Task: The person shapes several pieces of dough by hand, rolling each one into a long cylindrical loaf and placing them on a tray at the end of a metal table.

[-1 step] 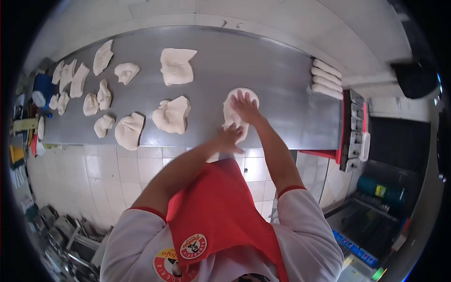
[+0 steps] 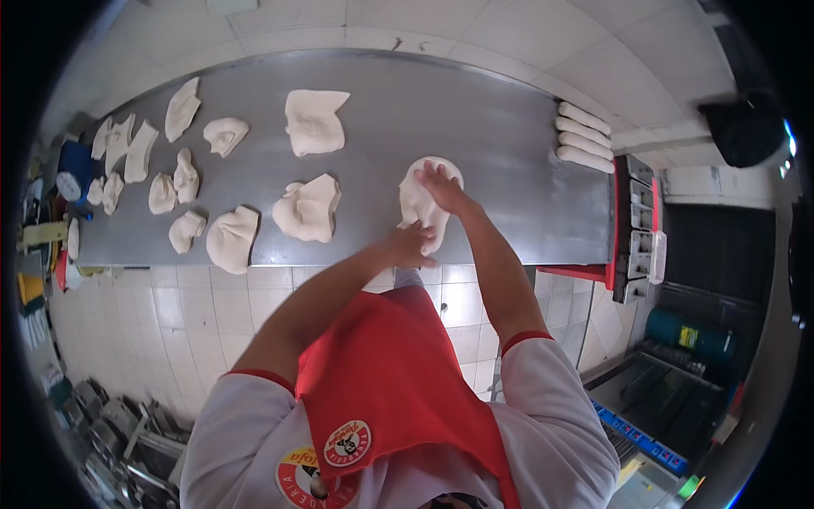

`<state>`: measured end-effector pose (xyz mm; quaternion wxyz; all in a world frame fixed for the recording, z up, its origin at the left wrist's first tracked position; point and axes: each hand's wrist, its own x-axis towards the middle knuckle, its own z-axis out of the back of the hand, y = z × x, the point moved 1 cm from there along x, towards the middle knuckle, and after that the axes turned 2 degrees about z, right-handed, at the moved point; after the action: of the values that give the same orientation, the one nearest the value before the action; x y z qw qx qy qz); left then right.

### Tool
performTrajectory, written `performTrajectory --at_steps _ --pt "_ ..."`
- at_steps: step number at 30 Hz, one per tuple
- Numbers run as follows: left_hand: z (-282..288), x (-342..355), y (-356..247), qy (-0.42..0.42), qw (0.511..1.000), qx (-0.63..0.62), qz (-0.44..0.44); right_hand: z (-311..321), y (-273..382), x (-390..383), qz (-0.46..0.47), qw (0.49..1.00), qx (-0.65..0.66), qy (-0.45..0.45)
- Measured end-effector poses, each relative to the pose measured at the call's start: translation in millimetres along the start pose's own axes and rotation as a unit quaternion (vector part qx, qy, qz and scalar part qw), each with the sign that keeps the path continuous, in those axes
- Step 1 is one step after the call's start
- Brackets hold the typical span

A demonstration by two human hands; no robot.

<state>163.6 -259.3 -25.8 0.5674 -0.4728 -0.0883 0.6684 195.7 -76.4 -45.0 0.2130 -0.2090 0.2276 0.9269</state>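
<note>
A pale, flattened oval of dough [image 2: 413, 197] lies on the steel table near its front edge. My right hand [image 2: 440, 188] rests palm down on its far part, fingers stretched out. At the near end of the same dough, my left hand [image 2: 410, 244] touches it with fingers apart, thumb toward me. Neither hand is wrapped round anything. Left of my hands lie a notched dough piece [image 2: 309, 208] and, farther back, a squarish one [image 2: 315, 125]. Another rounded dough piece [image 2: 231, 241] sits by the front edge.
Several smaller dough pieces [image 2: 183, 110] spread over the table's left side. At the far right corner, several dough rolls [image 2: 585, 136] lie side by side. Metal pans [image 2: 639, 218] stand by the right edge. The steel table [image 2: 500, 204] ends just before my body.
The whole view has shifted slightly. Both my hands stay on the same dough, and the fingers of my right hand look a little less spread.
</note>
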Motion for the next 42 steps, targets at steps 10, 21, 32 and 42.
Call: performTrajectory --at_steps 10,21,32,42 --pt "21 -32 44 -0.067 0.984 0.166 -0.025 -80 -5 -162 -0.002 0.995 -0.101 -0.022" --pt "4 -18 78 -0.116 0.961 0.217 -0.128 -81 9 -139 -0.043 0.983 0.179 0.010" --pt "110 156 41 -0.253 0.965 -0.070 0.028 -42 -66 -14 -0.061 0.930 0.054 -0.359" --pt "73 193 23 -0.514 0.821 0.244 0.052 -46 -45 -18 -0.169 0.908 0.122 -0.364"
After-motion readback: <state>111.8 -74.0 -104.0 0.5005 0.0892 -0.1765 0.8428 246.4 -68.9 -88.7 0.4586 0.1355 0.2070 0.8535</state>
